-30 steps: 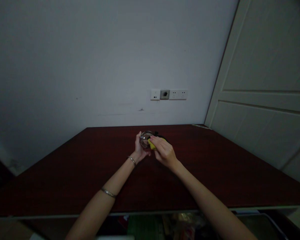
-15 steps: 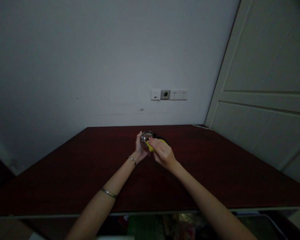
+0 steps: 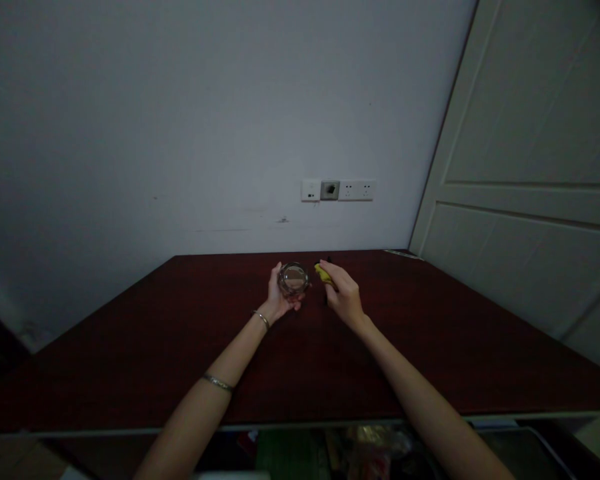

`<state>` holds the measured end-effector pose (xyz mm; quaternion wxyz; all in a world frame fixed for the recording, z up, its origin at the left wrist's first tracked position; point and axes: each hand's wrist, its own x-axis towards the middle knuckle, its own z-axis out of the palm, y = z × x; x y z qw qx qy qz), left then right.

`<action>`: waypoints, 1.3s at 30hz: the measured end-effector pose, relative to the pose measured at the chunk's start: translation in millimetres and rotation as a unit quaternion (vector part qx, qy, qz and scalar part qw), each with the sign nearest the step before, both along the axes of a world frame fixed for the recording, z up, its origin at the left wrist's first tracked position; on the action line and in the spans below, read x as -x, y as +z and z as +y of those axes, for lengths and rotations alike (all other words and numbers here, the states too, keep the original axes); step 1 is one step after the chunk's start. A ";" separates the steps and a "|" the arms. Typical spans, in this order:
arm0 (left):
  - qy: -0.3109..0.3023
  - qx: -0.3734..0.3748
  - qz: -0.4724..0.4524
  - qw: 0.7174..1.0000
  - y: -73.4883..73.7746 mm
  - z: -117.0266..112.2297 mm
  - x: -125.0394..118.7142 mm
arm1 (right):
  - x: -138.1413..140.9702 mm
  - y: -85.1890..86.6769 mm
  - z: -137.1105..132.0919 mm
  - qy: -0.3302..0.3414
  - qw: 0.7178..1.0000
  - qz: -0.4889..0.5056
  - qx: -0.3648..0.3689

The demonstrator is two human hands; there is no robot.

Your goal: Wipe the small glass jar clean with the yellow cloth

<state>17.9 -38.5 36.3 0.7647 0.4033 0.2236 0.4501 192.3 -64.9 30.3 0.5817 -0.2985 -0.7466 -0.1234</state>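
My left hand (image 3: 277, 300) holds a round clear glass dish (image 3: 294, 279), much like an ashtray, above the middle of the table. Its thumb lies along the left side, with the fingers curled underneath. The dish is tilted so that its round face points toward me. To the right of it, my right hand (image 3: 345, 290) is closed on a crumpled yellow cloth (image 3: 324, 274) with some dark parts at its edge. The cloth is a short gap away from the glass. Most of the cloth is hidden under the fingers.
Both arms reach over a dark red wooden table (image 3: 205, 287) that meets a pale wall (image 3: 230, 133). Sockets (image 3: 347, 191) sit low on that wall. A white panelled door (image 3: 525, 267) stands at the right. Below the table's front edge, several stored items (image 3: 290, 453) show.
The right hand has moved off the dish to the right with the yellow cloth. The face of the glass dish is now uncovered, while the left hand has shifted only slightly.
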 end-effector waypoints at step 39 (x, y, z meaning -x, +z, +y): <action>0.216 -0.394 0.268 0.852 26.9 -15.5 15.0 | 14.4 1.2 22.0 0.127 0.893 0.340 0.267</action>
